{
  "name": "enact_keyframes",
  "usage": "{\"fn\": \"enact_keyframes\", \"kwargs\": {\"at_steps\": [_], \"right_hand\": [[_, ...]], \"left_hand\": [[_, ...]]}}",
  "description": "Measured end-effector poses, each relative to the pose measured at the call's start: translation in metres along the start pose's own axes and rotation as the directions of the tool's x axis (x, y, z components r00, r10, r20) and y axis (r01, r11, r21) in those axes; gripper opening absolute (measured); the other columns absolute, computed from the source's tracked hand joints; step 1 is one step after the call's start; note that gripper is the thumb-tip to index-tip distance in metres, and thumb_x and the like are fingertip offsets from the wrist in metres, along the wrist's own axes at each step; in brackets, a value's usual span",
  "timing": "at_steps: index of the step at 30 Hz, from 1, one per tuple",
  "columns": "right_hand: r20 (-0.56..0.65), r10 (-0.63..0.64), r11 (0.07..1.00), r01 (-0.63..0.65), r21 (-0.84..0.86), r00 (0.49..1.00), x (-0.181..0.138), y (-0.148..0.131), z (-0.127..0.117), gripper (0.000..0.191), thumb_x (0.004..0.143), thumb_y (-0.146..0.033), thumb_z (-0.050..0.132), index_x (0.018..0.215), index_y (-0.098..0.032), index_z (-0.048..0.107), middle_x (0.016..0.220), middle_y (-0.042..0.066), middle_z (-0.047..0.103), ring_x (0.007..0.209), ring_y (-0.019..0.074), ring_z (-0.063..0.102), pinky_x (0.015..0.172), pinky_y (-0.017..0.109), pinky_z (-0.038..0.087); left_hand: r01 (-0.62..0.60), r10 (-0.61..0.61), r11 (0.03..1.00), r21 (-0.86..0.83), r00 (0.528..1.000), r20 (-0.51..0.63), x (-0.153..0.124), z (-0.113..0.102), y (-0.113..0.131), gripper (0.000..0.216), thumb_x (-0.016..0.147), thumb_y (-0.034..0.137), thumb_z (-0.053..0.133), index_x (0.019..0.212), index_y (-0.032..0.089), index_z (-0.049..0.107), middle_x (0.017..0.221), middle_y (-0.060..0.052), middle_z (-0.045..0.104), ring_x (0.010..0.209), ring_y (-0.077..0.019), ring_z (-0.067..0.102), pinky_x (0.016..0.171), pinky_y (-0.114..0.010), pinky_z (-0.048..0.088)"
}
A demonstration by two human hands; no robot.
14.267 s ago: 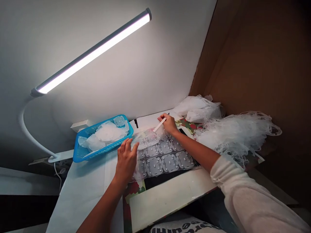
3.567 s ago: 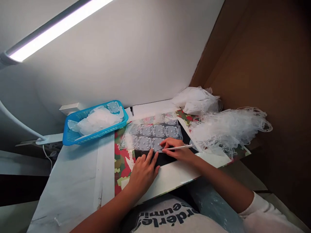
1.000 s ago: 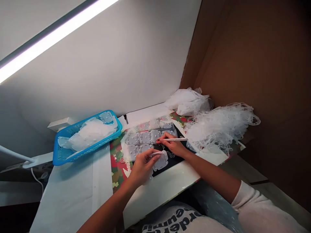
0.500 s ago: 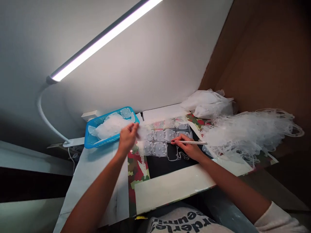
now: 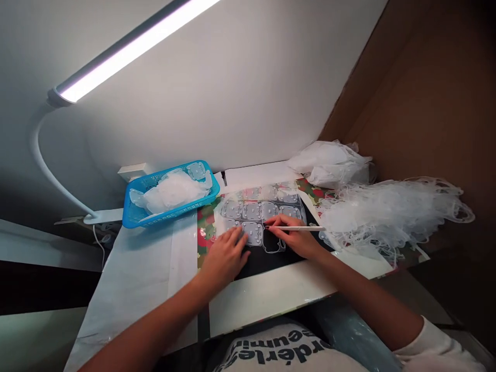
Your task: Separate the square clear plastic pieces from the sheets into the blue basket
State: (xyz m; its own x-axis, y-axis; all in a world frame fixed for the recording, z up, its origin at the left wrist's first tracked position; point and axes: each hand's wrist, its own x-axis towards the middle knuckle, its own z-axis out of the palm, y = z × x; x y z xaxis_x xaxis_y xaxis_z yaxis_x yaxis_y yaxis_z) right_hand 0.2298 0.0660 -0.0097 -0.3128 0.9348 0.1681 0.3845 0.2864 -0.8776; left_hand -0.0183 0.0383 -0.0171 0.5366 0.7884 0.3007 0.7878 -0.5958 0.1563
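Observation:
A clear sheet of moulded square plastic pieces lies on a dark mat over a camouflage-patterned board. My left hand rests flat on the sheet's near left corner, fingers spread, holding nothing. My right hand pinches a thin white stick tool, its tip against the sheet's near row. An empty outline of trimmed plastic lies between my hands. A blue basket at the back left holds several loose clear pieces.
A heap of tangled clear plastic trim fills the right side, with a bundle of white plastic behind it. A brown cardboard wall closes the right. A gooseneck bar lamp hangs over the left. White paper covers the table.
My left hand, which was up by the blue basket half a second ago, has come back down flat onto the sheet. My right hand stays on the sheet with the stick.

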Motion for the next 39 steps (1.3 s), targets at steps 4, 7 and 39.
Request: {"fn": "enact_keyframes", "kwargs": {"at_steps": [4,7,39], "right_hand": [[0.137,-0.080,0.997,0.077,0.024,0.987,0.004,-0.009,0.021,0.019,0.089,-0.031,0.060,0.073,-0.022,0.057,0.097,0.004,0.070,0.095,0.0224,0.065,0.081,0.035,0.048],[0.206,-0.139,0.989,0.145,-0.013,0.969,0.005,-0.006,0.032,0.015,0.088,-0.030,0.061,0.076,-0.022,0.059,0.094,0.005,0.068,0.084,0.0200,0.063,0.075,0.034,0.048],[0.431,-0.527,0.625,0.678,-0.387,0.732,0.009,0.001,0.049,0.018,0.097,-0.017,0.045,0.097,-0.018,0.062,0.109,0.014,0.070,0.100,0.0246,0.065,0.087,0.042,0.053]], "left_hand": [[0.011,-0.011,1.000,0.001,1.000,0.016,-0.028,0.017,0.015,0.038,0.092,0.026,0.054,0.129,0.016,0.058,0.140,-0.016,0.053,0.129,-0.0304,0.050,0.104,-0.048,0.046],[0.002,-0.001,1.000,-0.005,1.000,0.005,-0.034,0.016,0.008,0.038,0.092,0.023,0.054,0.129,0.017,0.059,0.139,-0.017,0.054,0.132,-0.0319,0.048,0.105,-0.050,0.046],[0.080,-0.082,0.990,-0.113,0.996,-0.015,-0.046,0.022,0.018,0.053,0.079,0.007,0.055,0.130,0.020,0.055,0.156,-0.017,0.026,0.142,-0.0362,0.030,0.110,-0.057,0.038]]}}
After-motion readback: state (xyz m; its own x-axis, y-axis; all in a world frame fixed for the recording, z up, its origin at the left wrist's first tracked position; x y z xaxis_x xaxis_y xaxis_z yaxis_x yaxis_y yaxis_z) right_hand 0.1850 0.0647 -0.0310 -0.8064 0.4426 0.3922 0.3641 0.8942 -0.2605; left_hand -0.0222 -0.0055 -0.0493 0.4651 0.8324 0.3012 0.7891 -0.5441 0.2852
